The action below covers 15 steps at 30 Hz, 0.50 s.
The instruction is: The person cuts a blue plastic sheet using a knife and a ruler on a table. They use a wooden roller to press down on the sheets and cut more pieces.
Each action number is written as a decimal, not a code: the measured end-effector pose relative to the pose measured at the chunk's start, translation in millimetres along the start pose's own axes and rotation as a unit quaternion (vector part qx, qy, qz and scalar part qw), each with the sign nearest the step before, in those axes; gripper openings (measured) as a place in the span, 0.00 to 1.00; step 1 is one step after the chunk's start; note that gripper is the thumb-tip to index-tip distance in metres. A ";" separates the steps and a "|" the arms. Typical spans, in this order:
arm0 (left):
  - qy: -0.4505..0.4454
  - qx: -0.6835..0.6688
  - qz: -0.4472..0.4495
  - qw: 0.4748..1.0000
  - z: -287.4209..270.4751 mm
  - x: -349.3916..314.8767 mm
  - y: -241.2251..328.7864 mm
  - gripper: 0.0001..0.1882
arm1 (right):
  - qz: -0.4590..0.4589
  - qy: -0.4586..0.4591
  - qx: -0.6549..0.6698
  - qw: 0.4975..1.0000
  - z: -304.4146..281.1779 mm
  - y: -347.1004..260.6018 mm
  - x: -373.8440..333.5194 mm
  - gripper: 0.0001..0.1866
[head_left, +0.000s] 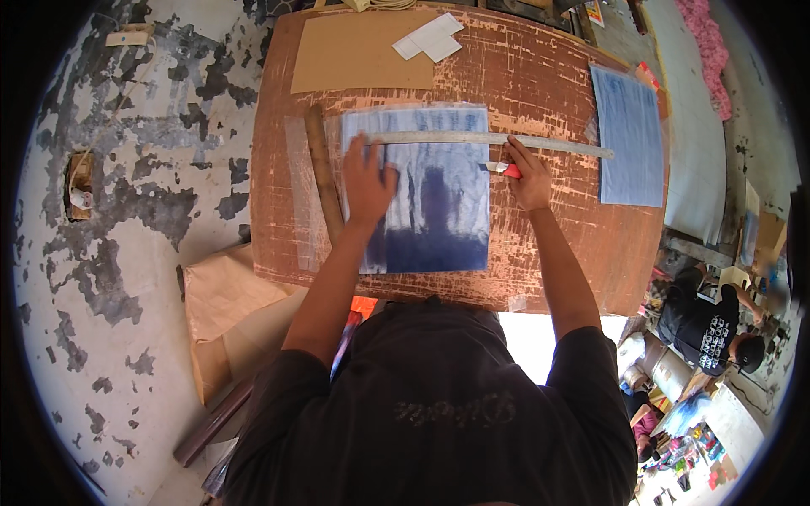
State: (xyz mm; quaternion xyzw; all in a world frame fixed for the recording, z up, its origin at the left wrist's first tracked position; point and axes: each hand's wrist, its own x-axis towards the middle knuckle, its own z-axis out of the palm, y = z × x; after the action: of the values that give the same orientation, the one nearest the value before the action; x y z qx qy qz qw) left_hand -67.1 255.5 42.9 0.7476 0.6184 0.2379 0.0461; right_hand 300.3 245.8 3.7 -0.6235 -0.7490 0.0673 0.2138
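Note:
A glossy dark-blue sheet point(439, 232) lies flat on the scratched brown tabletop point(548, 244). Across its upper part runs a long metal ruler point(447, 137), reaching past the sheet's right edge. My left hand point(369, 187) is over the sheet's left side, thumb and fingers apart, fingertips at the ruler's left end; slight blur hides whether they press on it. In my right hand point(530, 181), just right of the sheet, is a red-handled utility knife point(506, 169), its blade pointing left over the sheet's edge. Extended fingers of that hand touch the ruler.
A brown tube point(317, 169) lies left of the sheet, beside clear film point(299, 202). Brown cardboard point(354, 51) and white paper pieces point(430, 38) are at the far side. Another blue sheet point(631, 139) rests at the right. Other people point(709, 325) are at lower right.

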 end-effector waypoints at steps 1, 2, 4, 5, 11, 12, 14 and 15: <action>-0.017 -0.032 0.027 0.999 13.4 -3.7 2.4 0.29 | 0.001 -0.005 0.002 1.000 -0.3 -3.5 2.2 0.34; -0.012 -0.028 0.016 0.999 24.7 -9.7 0.4 0.29 | -0.010 0.004 0.008 1.000 -1.6 -5.0 3.8 0.34; -0.005 -0.024 -0.004 1.000 43.5 -16.7 4.0 0.30 | -0.028 0.021 0.017 0.999 -1.6 -6.9 4.4 0.35; -0.009 -0.016 -0.003 1.000 48.3 -17.1 4.8 0.30 | -0.029 0.021 0.018 0.999 -2.0 -5.3 4.7 0.35; -0.031 0.001 -0.020 0.999 51.0 -17.1 7.0 0.33 | -0.021 0.019 0.016 0.999 -0.4 -1.7 4.3 0.34; -0.039 0.023 -0.023 0.999 50.5 -17.6 7.7 0.33 | -0.027 0.024 0.016 0.999 -1.3 -1.1 3.7 0.34; -0.041 0.015 -0.023 0.999 50.1 -17.4 7.2 0.33 | -0.024 0.024 0.025 0.999 -1.1 -1.1 3.9 0.34; -0.042 0.011 -0.024 0.999 50.4 -17.2 7.2 0.33 | -0.023 0.024 0.029 0.999 -1.1 -0.8 4.0 0.33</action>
State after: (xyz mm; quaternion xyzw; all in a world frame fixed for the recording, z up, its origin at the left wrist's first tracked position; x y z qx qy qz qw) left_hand -41.9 248.9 -4.1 0.7425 0.6360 0.1986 0.0695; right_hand 299.5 249.3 5.9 -0.6011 -0.7556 0.0693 0.2509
